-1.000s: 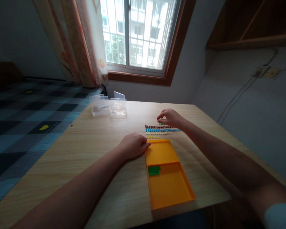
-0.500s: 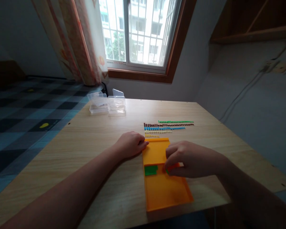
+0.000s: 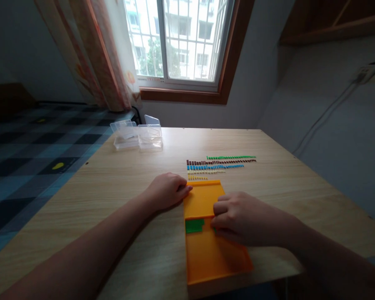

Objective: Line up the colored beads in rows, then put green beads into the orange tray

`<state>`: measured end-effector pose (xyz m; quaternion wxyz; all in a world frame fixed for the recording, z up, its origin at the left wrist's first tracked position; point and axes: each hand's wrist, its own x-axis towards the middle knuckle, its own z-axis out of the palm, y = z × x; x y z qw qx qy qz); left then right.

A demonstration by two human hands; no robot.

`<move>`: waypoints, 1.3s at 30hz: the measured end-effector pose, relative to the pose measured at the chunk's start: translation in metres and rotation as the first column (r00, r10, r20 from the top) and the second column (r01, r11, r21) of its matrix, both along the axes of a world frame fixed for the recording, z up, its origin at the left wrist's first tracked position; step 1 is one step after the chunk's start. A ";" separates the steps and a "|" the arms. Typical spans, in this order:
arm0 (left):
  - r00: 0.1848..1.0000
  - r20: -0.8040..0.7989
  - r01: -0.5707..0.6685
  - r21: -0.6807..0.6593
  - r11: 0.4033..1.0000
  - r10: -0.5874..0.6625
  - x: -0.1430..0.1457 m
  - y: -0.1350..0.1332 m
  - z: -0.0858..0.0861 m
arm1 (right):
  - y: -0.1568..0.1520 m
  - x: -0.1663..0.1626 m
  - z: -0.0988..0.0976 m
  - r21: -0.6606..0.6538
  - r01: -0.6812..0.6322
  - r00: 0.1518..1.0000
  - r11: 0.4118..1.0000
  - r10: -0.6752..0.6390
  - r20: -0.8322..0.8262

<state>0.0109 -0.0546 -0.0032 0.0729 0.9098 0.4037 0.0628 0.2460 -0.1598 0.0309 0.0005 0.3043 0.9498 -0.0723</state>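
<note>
An orange plastic tray (image 3: pixel 203 258) with a cross ridge lies lengthwise at the table's near edge. My left hand (image 3: pixel 167 191) is closed at the tray's far left corner, its thumb over the rim and its other fingers curled. Inside, just on the near side of the ridge, several small green pieces (image 3: pixel 194 226) sit together against the left wall. My right hand (image 3: pixel 237 217) reaches over the tray's right side, fingers pinched together. A bit of a small green piece (image 3: pixel 215 229) shows at its fingertips; the rest is hidden.
Beyond the tray, small pieces stand in rows on the wooden table (image 3: pixel 137 166): green (image 3: pixel 231 157), brown (image 3: pixel 221 161), blue (image 3: pixel 215 167), pale (image 3: pixel 206 171) and yellow (image 3: pixel 197 178). Clear plastic boxes (image 3: pixel 137 137) with raised lids stand at the back left.
My right hand has shifted slightly left and nearer to me inside the tray, bringing the green piece closer to the grouped ones. My left hand stays at the corner. The view has tilted slightly.
</note>
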 end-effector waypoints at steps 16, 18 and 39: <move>1.000 0.017 0.004 0.000 1.000 -0.004 0.000 -0.001 0.001 | 0.002 0.002 -0.001 0.015 -0.063 0.996 0.998 0.063 -0.055; 1.000 0.015 0.006 -0.002 1.000 -0.006 0.000 -0.001 0.002 | 0.003 0.001 -0.002 -0.001 -0.063 0.997 0.998 0.063 -0.049; 1.000 0.014 0.003 -0.011 1.000 -0.003 0.001 -0.001 0.003 | 0.004 -0.006 -0.009 0.050 -0.023 0.996 0.998 0.028 -0.088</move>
